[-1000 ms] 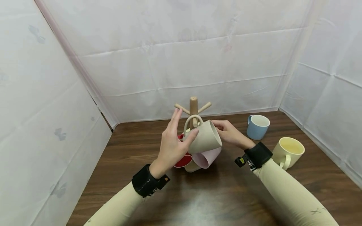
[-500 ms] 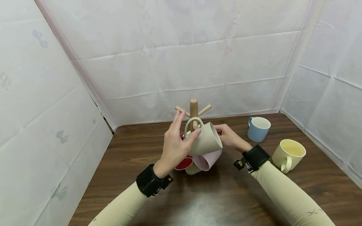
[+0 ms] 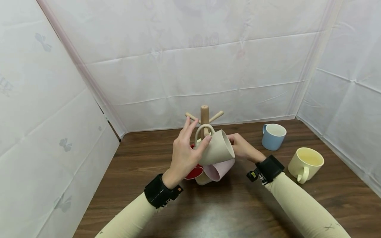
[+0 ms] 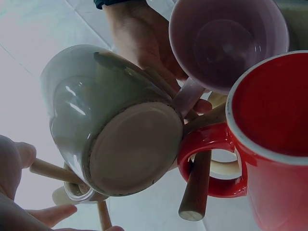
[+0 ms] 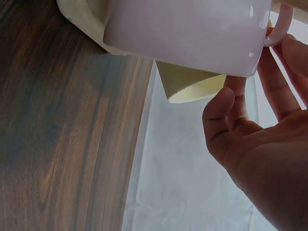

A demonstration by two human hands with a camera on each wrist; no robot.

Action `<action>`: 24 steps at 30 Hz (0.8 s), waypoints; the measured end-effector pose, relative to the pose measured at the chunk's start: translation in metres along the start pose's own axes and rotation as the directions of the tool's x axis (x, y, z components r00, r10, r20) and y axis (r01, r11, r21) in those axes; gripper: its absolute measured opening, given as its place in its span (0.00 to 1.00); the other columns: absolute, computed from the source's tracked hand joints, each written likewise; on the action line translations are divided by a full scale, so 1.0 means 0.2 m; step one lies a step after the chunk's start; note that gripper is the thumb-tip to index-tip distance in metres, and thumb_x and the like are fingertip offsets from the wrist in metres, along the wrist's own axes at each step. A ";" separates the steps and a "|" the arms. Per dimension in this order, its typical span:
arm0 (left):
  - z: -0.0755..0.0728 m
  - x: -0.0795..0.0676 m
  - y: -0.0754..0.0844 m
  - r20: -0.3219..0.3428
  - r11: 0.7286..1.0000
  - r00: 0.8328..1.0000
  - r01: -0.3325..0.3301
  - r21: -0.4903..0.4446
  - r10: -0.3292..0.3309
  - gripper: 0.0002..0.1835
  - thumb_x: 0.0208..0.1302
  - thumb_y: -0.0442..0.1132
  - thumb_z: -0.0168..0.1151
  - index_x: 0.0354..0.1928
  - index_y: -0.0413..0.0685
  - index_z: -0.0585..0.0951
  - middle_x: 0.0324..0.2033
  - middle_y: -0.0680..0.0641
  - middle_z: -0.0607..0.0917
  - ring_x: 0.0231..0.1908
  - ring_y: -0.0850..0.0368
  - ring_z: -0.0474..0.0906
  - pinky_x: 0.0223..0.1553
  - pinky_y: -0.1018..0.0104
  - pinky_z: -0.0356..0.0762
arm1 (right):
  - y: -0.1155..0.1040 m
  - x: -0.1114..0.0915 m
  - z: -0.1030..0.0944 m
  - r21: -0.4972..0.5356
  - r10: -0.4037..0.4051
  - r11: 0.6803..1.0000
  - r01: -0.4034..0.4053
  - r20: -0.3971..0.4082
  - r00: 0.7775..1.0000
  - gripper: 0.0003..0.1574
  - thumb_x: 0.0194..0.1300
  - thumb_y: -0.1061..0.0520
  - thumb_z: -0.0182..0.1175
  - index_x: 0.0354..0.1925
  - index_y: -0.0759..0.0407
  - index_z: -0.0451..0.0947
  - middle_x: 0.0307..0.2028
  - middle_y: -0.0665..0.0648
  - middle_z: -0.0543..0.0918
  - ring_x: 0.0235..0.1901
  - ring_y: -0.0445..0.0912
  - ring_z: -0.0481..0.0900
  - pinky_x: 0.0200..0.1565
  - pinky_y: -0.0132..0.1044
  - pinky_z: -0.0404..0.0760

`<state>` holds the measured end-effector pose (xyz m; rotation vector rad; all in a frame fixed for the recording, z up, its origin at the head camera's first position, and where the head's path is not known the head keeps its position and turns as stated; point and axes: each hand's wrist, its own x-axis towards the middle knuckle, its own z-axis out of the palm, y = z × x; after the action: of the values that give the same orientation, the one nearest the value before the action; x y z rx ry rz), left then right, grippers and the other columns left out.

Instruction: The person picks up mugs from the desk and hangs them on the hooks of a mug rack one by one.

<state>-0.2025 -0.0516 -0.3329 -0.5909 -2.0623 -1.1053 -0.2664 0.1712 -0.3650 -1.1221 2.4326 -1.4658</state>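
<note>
A grey mug [image 3: 217,150] hangs tilted by its handle from the front peg of a wooden mug rack [image 3: 204,112]. My left hand [image 3: 186,153] is at the mug's left side, fingers extended upward beside the handle and thumb against its wall. The right hand [image 3: 242,147] reaches in behind the grey mug. In the left wrist view its fingers curl round a peg near the pink mug's handle; the exact contact is partly hidden. A pink mug [image 4: 231,43] and a red mug [image 4: 276,183] hang on lower pegs. Part of a yellow mug [image 5: 192,86] shows behind the pink one.
On the table's right side stand a blue mug [image 3: 272,140] and a pale yellow mug [image 3: 306,165], both upright. Two upper pegs stick out at the back of the rack. White cloth walls [image 3: 178,72] bound the wooden table [image 3: 143,152] at the back and sides.
The head view has tilted slightly. My right hand has sunk a little beside the grey mug, its fingers more bent. The left hand and the mug have hardly moved relative to the rack.
</note>
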 end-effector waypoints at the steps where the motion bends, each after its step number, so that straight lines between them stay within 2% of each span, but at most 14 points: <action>1: 0.00 0.00 0.00 0.000 1.000 1.000 -0.003 0.000 0.003 0.32 0.58 0.56 0.61 0.64 0.56 0.68 0.66 0.37 0.60 0.63 0.51 0.59 0.45 0.57 0.76 | 0.00 0.00 0.00 -0.001 0.002 1.000 -0.002 0.000 1.000 0.03 0.63 0.58 0.58 0.34 0.53 0.80 0.26 0.51 0.81 0.24 0.45 0.75 0.28 0.39 0.73; 5: 0.00 0.01 0.00 0.000 1.000 1.000 -0.029 0.004 0.029 0.30 0.59 0.54 0.61 0.62 0.53 0.71 0.65 0.35 0.61 0.63 0.50 0.58 0.51 0.53 0.72 | 0.00 0.00 0.00 0.003 0.011 1.000 -0.011 -0.003 1.000 0.03 0.63 0.58 0.59 0.33 0.53 0.80 0.26 0.51 0.81 0.24 0.45 0.74 0.28 0.39 0.73; 8: 0.00 0.01 0.00 0.008 0.998 0.998 -0.066 0.005 0.066 0.26 0.61 0.52 0.60 0.59 0.51 0.74 0.64 0.34 0.61 0.64 0.48 0.56 0.50 0.50 0.73 | 0.00 0.00 0.01 0.013 0.017 1.000 -0.017 -0.006 1.000 0.03 0.63 0.58 0.59 0.32 0.53 0.80 0.26 0.51 0.81 0.24 0.45 0.74 0.29 0.39 0.74; 14: -0.01 0.02 -0.01 0.024 0.990 0.990 -0.135 -0.029 0.136 0.15 0.62 0.47 0.60 0.50 0.55 0.81 0.65 0.36 0.60 0.62 0.43 0.58 0.51 0.46 0.71 | 0.00 -0.01 0.02 0.032 0.004 0.999 -0.004 -0.001 1.000 0.03 0.63 0.57 0.59 0.33 0.52 0.80 0.27 0.51 0.82 0.26 0.46 0.76 0.29 0.40 0.75; 20: -0.05 0.03 -0.04 0.088 0.986 0.987 -0.123 -0.111 0.133 0.14 0.63 0.44 0.59 0.50 0.53 0.80 0.66 0.38 0.58 0.63 0.45 0.58 0.42 0.50 0.77 | -0.01 -0.02 0.02 0.008 -0.006 1.000 0.006 -0.015 1.000 0.06 0.65 0.58 0.57 0.35 0.50 0.81 0.29 0.50 0.82 0.26 0.46 0.75 0.29 0.40 0.73; 24: -0.07 0.04 -0.06 0.135 0.986 0.984 -0.096 -0.138 0.115 0.14 0.64 0.46 0.58 0.51 0.54 0.79 0.68 0.39 0.55 0.63 0.46 0.58 0.49 0.50 0.72 | -0.05 -0.01 0.01 -0.038 -0.024 0.999 0.022 -0.060 0.998 0.08 0.67 0.58 0.54 0.41 0.52 0.80 0.33 0.51 0.82 0.28 0.46 0.75 0.29 0.40 0.74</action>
<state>-0.2108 -0.0692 -0.3278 -0.8573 -2.0629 -1.1712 -0.2583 0.1689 -0.3598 -1.1326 2.5059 -1.4886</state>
